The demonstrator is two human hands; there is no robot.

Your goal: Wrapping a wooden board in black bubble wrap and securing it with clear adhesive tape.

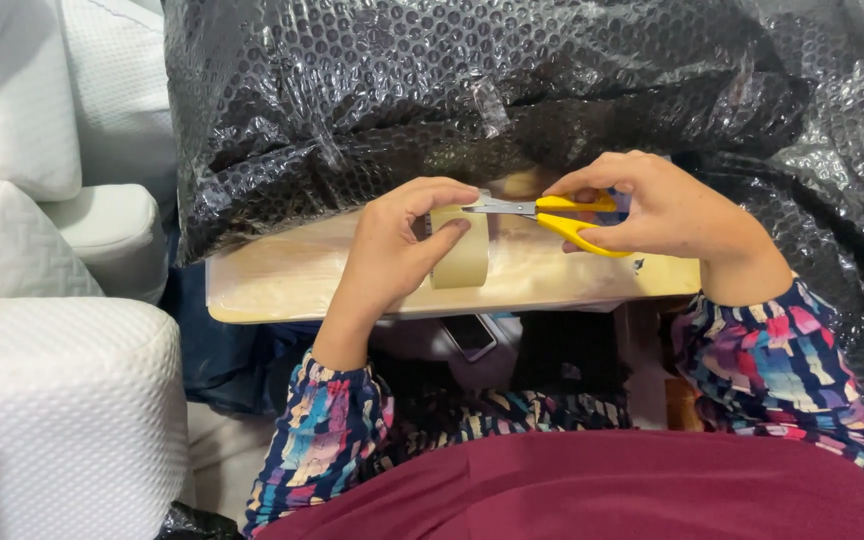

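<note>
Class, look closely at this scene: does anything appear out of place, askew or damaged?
One oddity: a dark phone lies half tucked under the wrapped board's front edge, below the left hand holding the tape roll. Otherwise the right hand with its yellow scissors looks orderly.

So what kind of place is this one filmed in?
Probably a packing or storage corner of a home or small workshop. Black bubble wrap covers a flat wooden piece, white quilted cushions are stacked alongside, and the hands cut packing tape with yellow-handled scissors.
</note>
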